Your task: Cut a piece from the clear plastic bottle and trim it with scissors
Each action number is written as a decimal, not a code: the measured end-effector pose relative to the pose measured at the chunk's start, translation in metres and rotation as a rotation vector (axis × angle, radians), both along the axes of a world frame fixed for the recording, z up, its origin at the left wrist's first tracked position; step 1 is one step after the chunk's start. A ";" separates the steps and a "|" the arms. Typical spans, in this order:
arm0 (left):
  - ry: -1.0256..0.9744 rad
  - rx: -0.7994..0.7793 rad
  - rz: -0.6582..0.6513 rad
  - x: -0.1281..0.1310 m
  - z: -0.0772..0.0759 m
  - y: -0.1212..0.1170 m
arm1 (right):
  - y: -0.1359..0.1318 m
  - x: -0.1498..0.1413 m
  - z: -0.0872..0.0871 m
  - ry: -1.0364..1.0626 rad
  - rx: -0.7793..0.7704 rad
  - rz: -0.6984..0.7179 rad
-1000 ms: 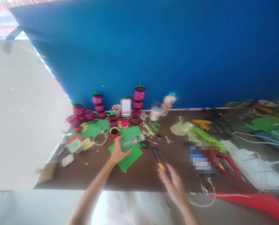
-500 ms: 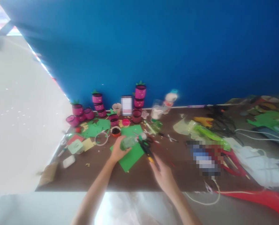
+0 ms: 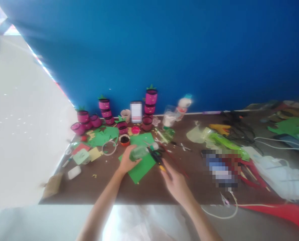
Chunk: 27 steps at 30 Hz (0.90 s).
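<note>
My left hand [image 3: 128, 160] is closed around a clear, greenish plastic bottle piece [image 3: 140, 152], held above a green sheet [image 3: 142, 170]. From the right, my right hand [image 3: 173, 176] grips scissors [image 3: 156, 158] with black and yellow handles. Their dark blades point toward the open end of the bottle piece; blur hides whether they touch it. Just behind lies a small white cap-like thing [image 3: 154, 146]. Close beyond my left hand sits a small orange-rimmed cup [image 3: 124, 140] with dark contents.
Magenta stacked cups [image 3: 149, 108] with green tops stand along the blue wall [image 3: 164, 50], beside a phone [image 3: 136, 112]. A white bottle [image 3: 183, 105] leans at the back. Tape ring [image 3: 109, 148] lies left; a blurred device [image 3: 220, 169], cables and a green packet [image 3: 225, 144] lie right.
The view has shifted slightly. My right hand and the scissors have turned a little; the scissors still point at the bottle piece. My left hand keeps its hold.
</note>
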<state>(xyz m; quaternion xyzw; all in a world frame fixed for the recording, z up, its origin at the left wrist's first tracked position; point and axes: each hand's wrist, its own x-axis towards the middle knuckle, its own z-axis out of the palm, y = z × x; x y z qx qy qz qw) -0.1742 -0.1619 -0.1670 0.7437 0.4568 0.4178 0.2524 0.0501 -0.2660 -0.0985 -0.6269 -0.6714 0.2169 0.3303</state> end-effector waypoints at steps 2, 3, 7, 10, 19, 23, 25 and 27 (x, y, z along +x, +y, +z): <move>-0.015 -0.003 -0.019 0.000 -0.001 -0.001 | 0.002 0.000 0.006 -0.013 -0.007 0.024; -0.025 -0.009 -0.030 -0.001 -0.001 -0.001 | 0.003 0.001 0.009 -0.022 -0.015 0.036; -0.063 -0.048 -0.045 -0.002 -0.006 -0.001 | 0.008 0.003 0.024 -0.054 -0.102 0.056; -0.074 -0.058 -0.032 -0.002 -0.008 0.000 | 0.010 0.005 0.035 -0.063 -0.176 0.058; -0.096 -0.063 -0.025 -0.001 -0.009 0.000 | 0.013 0.007 0.051 -0.050 -0.302 0.085; -0.097 -0.073 -0.032 -0.001 -0.007 -0.002 | 0.014 0.007 0.056 -0.034 -0.302 0.088; -0.081 -0.067 -0.046 -0.002 -0.005 -0.003 | 0.014 0.006 0.057 -0.025 -0.295 0.090; -0.072 -0.059 -0.055 -0.003 -0.002 -0.004 | 0.014 0.006 0.058 -0.018 -0.307 0.085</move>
